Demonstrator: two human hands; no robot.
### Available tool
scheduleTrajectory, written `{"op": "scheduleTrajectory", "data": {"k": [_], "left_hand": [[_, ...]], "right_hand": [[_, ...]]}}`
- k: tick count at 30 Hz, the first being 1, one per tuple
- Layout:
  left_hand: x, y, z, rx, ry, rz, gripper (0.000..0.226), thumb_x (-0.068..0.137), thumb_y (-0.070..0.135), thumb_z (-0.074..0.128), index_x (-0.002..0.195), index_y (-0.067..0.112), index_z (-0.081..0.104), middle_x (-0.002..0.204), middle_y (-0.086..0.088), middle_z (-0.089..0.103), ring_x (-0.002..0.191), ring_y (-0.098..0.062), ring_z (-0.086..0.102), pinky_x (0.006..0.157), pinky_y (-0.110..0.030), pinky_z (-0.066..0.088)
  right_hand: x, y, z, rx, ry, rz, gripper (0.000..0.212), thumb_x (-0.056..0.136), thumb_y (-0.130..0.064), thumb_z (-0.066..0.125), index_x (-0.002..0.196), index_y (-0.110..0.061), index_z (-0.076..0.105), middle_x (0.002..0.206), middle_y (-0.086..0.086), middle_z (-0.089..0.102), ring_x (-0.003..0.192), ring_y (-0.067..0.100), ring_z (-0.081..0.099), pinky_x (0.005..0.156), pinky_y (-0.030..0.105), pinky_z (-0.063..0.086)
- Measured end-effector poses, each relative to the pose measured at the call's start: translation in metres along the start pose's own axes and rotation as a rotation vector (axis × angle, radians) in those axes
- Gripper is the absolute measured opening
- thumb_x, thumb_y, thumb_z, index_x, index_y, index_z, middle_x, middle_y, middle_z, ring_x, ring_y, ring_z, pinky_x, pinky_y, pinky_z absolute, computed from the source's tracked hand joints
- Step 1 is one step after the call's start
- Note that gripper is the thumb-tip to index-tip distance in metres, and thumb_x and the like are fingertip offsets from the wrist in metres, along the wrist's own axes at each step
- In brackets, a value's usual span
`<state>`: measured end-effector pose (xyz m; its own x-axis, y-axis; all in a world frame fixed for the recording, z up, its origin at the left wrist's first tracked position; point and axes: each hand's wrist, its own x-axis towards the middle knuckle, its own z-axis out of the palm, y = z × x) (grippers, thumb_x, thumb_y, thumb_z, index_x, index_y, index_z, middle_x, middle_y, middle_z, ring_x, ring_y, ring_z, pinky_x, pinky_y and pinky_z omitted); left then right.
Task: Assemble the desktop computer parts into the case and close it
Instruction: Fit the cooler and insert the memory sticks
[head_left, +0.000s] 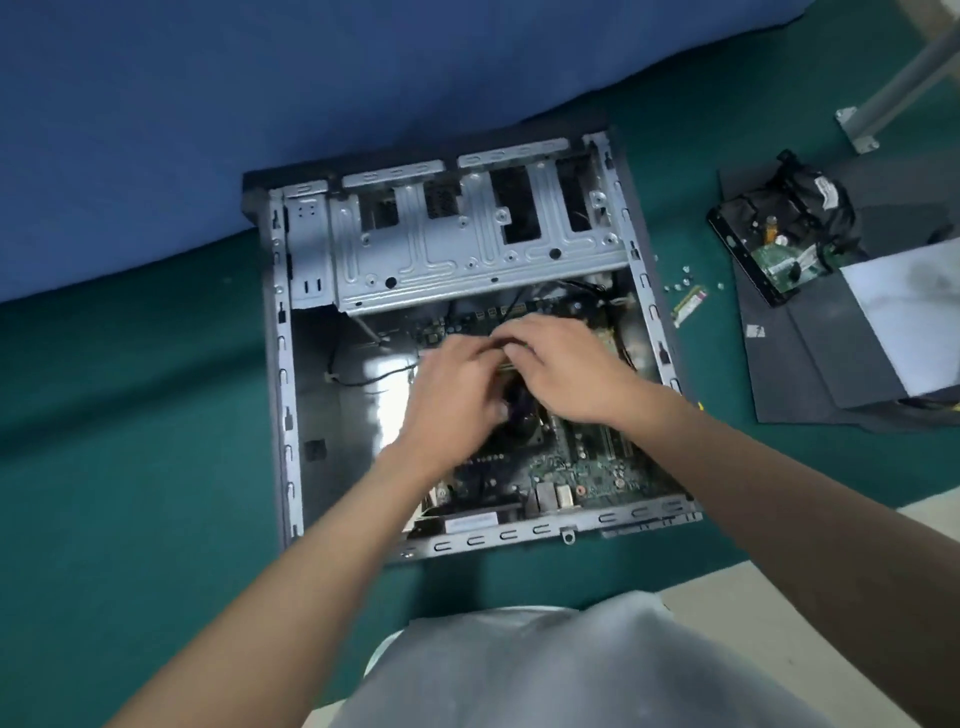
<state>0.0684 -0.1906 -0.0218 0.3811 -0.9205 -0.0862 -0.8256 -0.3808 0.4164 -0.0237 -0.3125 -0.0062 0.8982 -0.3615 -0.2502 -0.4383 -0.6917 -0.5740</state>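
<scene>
Grey shirt cloth (545, 670) fills the bottom edge, with two bare forearms reaching forward from it. Left hand (457, 395) and right hand (566, 364) meet over the green motherboard (571, 467) inside the open grey metal computer case (283, 364), which lies flat on a green table mat (130, 415). Both hands' fingers curl toward a thin pale strip (503, 344) between them — blur hides whether they grip it. Right of the case lie loose screws (680, 280), a small green memory module (688, 306) and — on a dark flat panel (789, 374) — a bare hard drive (769, 260).
</scene>
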Motion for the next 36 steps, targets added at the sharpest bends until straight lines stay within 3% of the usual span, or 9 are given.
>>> {"op": "scheduleTrajectory", "data": {"k": [3, 7, 11, 17, 21, 23, 26, 33, 36], "left_hand": [[-0.012, -0.039, -0.009, -0.122, 0.167, -0.347, 0.027, 0.090, 0.007, 0.056, 0.115, 0.008, 0.066, 0.120, -0.009, 0.065, 0.114, -0.029, 0.055, 0.095, -0.038, 0.041], [-0.006, -0.058, -0.004, -0.182, -0.067, -0.565, 0.034, 0.102, 0.029, 0.044, 0.127, 0.007, 0.051, 0.130, -0.014, 0.055, 0.124, -0.032, 0.048, 0.098, -0.043, 0.040], [-0.008, -0.059, 0.010, -0.296, -0.246, -0.563, 0.047, 0.103, 0.033, 0.039, 0.145, 0.013, 0.036, 0.148, -0.013, 0.042, 0.139, -0.030, 0.034, 0.114, -0.045, 0.030], [-0.020, -0.064, 0.020, -0.282, -0.158, -0.568, 0.051, 0.101, 0.033, 0.047, 0.148, 0.020, 0.034, 0.144, -0.008, 0.048, 0.137, -0.025, 0.036, 0.114, -0.043, 0.025], [-0.020, -0.067, 0.025, -0.283, -0.153, -0.559, 0.055, 0.098, 0.036, 0.050, 0.149, 0.022, 0.033, 0.148, -0.002, 0.043, 0.139, -0.021, 0.030, 0.117, -0.046, 0.022], [-0.019, -0.067, 0.029, -0.314, -0.140, -0.558, 0.059, 0.097, 0.038, 0.052, 0.150, 0.023, 0.030, 0.152, 0.002, 0.036, 0.141, -0.020, 0.026, 0.117, -0.045, 0.019], [-0.014, -0.067, 0.032, -0.359, -0.159, -0.565, 0.062, 0.097, 0.039, 0.051, 0.151, 0.025, 0.026, 0.156, 0.007, 0.028, 0.141, -0.020, 0.021, 0.114, -0.043, 0.019], [-0.015, -0.065, 0.034, -0.561, -0.206, -0.665, 0.062, 0.099, 0.031, 0.051, 0.153, 0.031, 0.022, 0.152, 0.003, 0.035, 0.140, -0.024, 0.025, 0.116, -0.045, 0.022], [-0.017, -0.065, 0.033, -0.613, -0.207, -0.643, 0.063, 0.099, 0.024, 0.051, 0.153, 0.030, 0.020, 0.155, 0.006, 0.029, 0.143, -0.023, 0.022, 0.117, -0.043, 0.021]], "right_hand": [[0.031, -0.005, 0.013, 0.025, -0.106, 0.034, 0.031, 0.099, -0.022, 0.044, 0.128, -0.018, 0.057, 0.128, 0.005, 0.059, 0.120, 0.025, 0.051, 0.102, 0.040, 0.041], [0.065, -0.003, 0.032, -0.021, -0.219, 0.104, 0.031, 0.097, -0.023, 0.050, 0.126, -0.019, 0.060, 0.129, 0.004, 0.061, 0.123, 0.027, 0.052, 0.104, 0.037, 0.040], [0.087, 0.000, 0.043, -0.115, -0.300, 0.167, 0.028, 0.093, -0.026, 0.056, 0.119, -0.021, 0.065, 0.124, 0.003, 0.064, 0.115, 0.026, 0.057, 0.097, 0.032, 0.044], [0.105, -0.001, 0.050, -0.265, -0.492, 0.162, 0.031, 0.093, -0.038, 0.056, 0.123, -0.029, 0.056, 0.118, -0.001, 0.061, 0.097, 0.017, 0.053, 0.078, 0.029, 0.039], [0.099, 0.005, 0.047, -0.206, -0.494, 0.123, 0.024, 0.097, -0.036, 0.051, 0.116, -0.025, 0.061, 0.120, -0.002, 0.062, 0.110, 0.019, 0.056, 0.087, 0.032, 0.043], [0.094, 0.011, 0.044, -0.221, -0.401, 0.162, 0.025, 0.099, -0.034, 0.045, 0.114, -0.019, 0.059, 0.111, 0.004, 0.064, 0.107, 0.025, 0.059, 0.085, 0.034, 0.046], [0.092, 0.017, 0.042, -0.183, -0.255, 0.242, 0.029, 0.100, -0.027, 0.044, 0.123, -0.014, 0.056, 0.117, 0.014, 0.064, 0.107, 0.033, 0.058, 0.089, 0.036, 0.047], [0.111, 0.000, 0.059, -0.052, -0.206, 0.258, 0.032, 0.097, -0.034, 0.050, 0.123, -0.017, 0.059, 0.127, 0.009, 0.060, 0.115, 0.029, 0.055, 0.099, 0.039, 0.043], [0.120, -0.006, 0.065, -0.125, -0.255, 0.251, 0.033, 0.098, -0.035, 0.047, 0.126, -0.020, 0.056, 0.131, 0.008, 0.057, 0.117, 0.028, 0.054, 0.100, 0.040, 0.043]]}}
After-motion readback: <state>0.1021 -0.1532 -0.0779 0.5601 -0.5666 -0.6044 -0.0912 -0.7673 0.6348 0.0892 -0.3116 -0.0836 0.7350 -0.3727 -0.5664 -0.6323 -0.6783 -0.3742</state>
